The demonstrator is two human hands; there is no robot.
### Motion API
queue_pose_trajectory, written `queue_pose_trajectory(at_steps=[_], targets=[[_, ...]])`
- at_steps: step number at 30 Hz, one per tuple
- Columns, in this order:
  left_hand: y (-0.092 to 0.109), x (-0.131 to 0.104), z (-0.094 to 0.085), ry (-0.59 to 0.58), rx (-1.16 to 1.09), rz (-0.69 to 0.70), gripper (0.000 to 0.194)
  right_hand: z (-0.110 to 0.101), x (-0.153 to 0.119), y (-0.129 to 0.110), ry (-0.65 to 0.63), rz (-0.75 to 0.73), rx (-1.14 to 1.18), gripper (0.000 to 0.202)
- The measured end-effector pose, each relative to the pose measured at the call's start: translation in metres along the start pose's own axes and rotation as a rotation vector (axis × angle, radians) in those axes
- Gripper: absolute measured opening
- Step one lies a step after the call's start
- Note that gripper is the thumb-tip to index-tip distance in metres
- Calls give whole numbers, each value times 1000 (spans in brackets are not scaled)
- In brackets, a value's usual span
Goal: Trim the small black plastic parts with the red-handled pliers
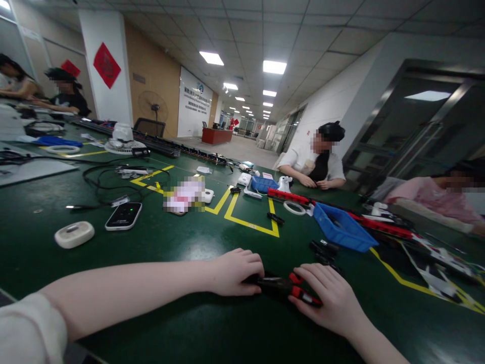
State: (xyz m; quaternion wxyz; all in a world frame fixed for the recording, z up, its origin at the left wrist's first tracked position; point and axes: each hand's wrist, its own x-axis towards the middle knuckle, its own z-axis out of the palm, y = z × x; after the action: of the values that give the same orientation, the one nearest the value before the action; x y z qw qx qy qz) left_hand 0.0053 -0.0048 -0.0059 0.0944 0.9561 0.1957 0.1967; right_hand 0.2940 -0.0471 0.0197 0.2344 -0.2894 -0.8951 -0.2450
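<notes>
Green tabletop (170, 323) with yellow tape (252, 226), blue tray (337, 236), rounded white device (74, 235) and, apparently, a black clip (275, 218).

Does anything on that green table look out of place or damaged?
A small black part lies askew across the yellow tape outline, oddly neither inside nor outside. Nothing looks spilled; the held red-handled tool is too dark to judge.

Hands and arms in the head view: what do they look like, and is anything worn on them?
The left hand and right hand show no gloves, watch or cables. A loose, off-white sleeve bunches near the left elbow. The right forearm is bare as far as the frame shows.
</notes>
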Motion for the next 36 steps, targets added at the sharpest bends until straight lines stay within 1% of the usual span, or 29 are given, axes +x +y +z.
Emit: queue_pose_trajectory(at_steps=[6,13,23,27,36], targets=[[0,0,1,12,-11,10,24,-1,3,-4,-13,11,42,30],[-1,0,0,-3,-20,1,21,1,3,-6,-45,42,80,29],[-1,0,1,7,-26,12,23,-3,1,-1,-90,56,80,28],[0,0,-1,-3,-24,5,24,-1,-1,0,-96,51,83,29],[0,0,-1,-21,-32,-7,23,0,-2,0,-137,89,111,29]])
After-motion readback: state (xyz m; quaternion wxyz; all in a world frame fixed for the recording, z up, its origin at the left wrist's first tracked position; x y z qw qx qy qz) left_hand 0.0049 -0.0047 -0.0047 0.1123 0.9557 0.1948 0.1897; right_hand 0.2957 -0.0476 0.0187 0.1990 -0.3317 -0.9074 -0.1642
